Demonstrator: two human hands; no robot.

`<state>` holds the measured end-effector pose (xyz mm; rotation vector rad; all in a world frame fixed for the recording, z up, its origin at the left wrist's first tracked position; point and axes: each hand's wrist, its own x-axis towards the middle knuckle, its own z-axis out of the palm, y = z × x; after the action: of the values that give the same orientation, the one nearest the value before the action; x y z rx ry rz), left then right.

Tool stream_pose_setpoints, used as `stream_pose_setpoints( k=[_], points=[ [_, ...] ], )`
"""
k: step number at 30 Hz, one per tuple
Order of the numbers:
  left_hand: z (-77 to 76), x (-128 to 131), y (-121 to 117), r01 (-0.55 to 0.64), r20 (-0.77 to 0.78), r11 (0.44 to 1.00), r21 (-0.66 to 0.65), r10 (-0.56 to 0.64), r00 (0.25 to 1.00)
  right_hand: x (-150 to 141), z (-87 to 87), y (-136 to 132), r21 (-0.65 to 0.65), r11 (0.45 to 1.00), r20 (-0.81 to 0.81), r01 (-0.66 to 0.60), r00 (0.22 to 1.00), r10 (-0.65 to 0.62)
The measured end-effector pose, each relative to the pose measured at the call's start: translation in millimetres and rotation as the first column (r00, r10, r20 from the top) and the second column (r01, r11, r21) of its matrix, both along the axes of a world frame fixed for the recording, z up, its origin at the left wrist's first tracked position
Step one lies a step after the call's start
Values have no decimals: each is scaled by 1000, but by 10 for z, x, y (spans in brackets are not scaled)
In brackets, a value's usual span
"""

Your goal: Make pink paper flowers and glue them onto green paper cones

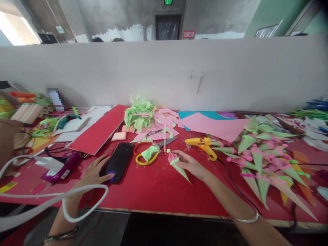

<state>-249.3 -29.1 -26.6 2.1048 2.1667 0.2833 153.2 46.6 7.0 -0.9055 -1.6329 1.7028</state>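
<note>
My left hand (96, 172) rests flat at the left side of a black smartphone (120, 161), fingers apart, thumb on the lower screen where a blue fingerprint mark glows. My right hand (191, 164) is closed round a small paper ice-cream cone (180, 169) with a light green cone, a pink ruffled top and a pale green ball; its tip points toward me. Left of it lie scissors (148, 159) with yellow and red handles and a crumpled green paper piece (150, 153) over them. A thin pale stick (165, 138) shows just beyond the cone.
A yellow hot glue gun (202, 145) lies right of centre, its black cord running toward me. Many finished paper cones (258, 160) are heaped at right. Green crepe paper (139, 114) and pink sheets (212, 124) lie at the back. A purple power strip (63, 169) and white cable (84, 187) are left.
</note>
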Motion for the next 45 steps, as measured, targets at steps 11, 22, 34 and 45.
stream_pose_setpoints(
  k=[11, 22, 34, 45],
  points=[
    [92, -3, -14, 32, 46, 999, -43, -30, 998, 7, 3, -6, -42, 999, -17, -6, 1000, 6],
    [54, -14, -28, 80, -74, 996, -37, -82, 994, 8, -13, 12, -26, 1000, 2, 9, 1000, -9],
    [273, 129, -84, 71, 19, 997, -23, -70, 997, -11, 11, 1, -10, 998, -32, 55, 998, -56],
    [527, 2011, 434, 210, -100, 973, 98, -200, 975, -62, -119, 15, 205, 966, 62, 160, 983, -176]
  ],
)
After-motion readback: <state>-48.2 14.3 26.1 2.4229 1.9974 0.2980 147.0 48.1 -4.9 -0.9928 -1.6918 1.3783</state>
